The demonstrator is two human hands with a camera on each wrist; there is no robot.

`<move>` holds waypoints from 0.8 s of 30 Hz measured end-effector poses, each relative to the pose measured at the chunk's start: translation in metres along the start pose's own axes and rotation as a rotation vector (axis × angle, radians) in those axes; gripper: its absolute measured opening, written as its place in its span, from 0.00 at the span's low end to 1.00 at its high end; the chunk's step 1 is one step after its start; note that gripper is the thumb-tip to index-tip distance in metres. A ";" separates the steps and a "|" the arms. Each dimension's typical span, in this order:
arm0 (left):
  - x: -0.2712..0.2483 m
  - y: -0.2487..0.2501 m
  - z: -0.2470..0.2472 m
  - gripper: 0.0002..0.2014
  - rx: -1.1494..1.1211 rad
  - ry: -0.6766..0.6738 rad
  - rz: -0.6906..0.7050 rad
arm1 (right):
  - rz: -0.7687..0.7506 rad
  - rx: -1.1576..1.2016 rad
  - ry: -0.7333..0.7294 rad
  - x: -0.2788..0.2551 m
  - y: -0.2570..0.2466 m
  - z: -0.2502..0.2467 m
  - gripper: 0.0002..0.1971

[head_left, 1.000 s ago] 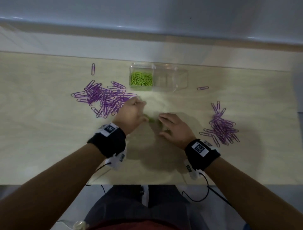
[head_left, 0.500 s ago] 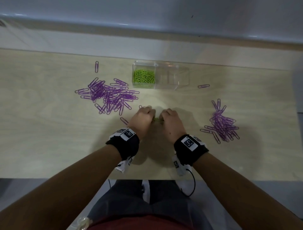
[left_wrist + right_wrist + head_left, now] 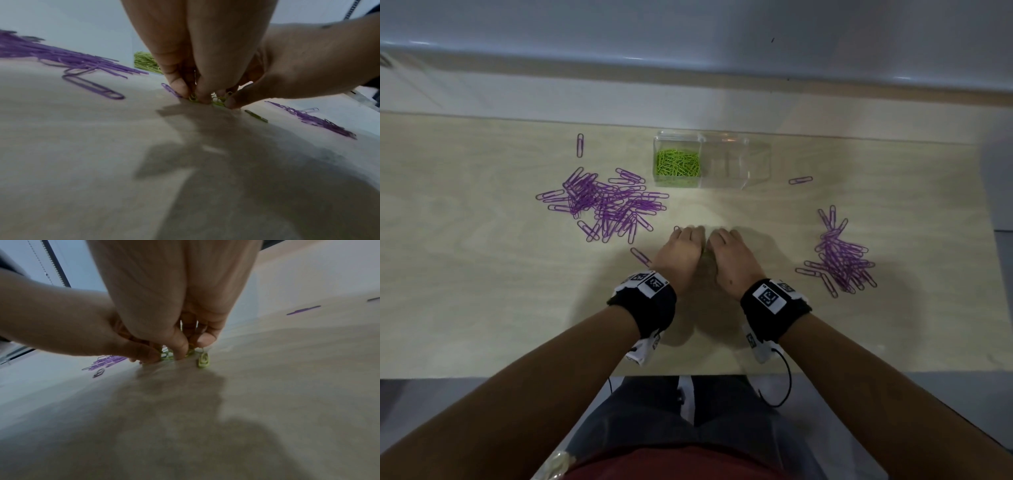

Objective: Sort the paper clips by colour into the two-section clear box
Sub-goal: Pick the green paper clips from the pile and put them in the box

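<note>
— Where are the last green clips [image 3: 218,101]?

— On the desk [image 3: 482,291], between my left hand [image 3: 683,255] and right hand [image 3: 734,260]; both sets of curled fingertips pinch them.

— And the clear box [image 3: 736,161]?

— Straight ahead beyond both hands, its long axis across me; the green section [image 3: 677,164] sits left, nearer my left hand

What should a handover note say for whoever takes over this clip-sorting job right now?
Left hand and right hand: together mid-table, fingertips pinching the last loose green paper clips; one green clip lies just beside them.
Clear box: left section holds green clips, right section looks empty.
Done: most greens boxed.
Left: drop in these greens, then move the purple piles, left and right, plus strays, into the right section.
</note>
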State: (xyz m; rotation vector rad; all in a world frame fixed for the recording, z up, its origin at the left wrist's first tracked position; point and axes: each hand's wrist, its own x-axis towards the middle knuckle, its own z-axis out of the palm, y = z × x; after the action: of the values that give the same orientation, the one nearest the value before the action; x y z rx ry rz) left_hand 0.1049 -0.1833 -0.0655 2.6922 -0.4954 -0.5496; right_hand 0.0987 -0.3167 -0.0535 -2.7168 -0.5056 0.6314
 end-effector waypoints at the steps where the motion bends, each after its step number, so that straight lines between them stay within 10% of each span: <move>1: 0.000 -0.003 0.000 0.21 -0.072 0.020 -0.027 | -0.009 -0.012 -0.001 0.001 0.001 -0.001 0.19; 8: -0.005 -0.021 -0.010 0.09 -0.538 0.317 -0.045 | -0.032 0.070 -0.004 0.005 0.010 -0.002 0.15; 11: 0.000 -0.024 -0.016 0.10 -0.916 0.263 -0.208 | 0.070 0.475 0.213 0.007 0.025 -0.004 0.01; 17: 0.007 -0.020 -0.024 0.11 -1.432 0.095 -0.399 | 0.401 1.465 0.233 -0.012 0.053 -0.027 0.17; 21: 0.009 0.000 -0.019 0.10 -1.209 0.044 -0.175 | 0.512 1.767 0.134 -0.025 0.068 -0.026 0.10; 24: 0.012 0.019 -0.007 0.12 -0.515 -0.032 0.234 | 0.564 1.658 0.136 -0.030 0.071 -0.021 0.05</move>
State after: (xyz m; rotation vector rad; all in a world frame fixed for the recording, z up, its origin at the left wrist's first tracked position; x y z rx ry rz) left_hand 0.1129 -0.2030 -0.0553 2.1081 -0.5765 -0.5633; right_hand 0.1023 -0.3972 -0.0502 -1.2063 0.6372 0.5482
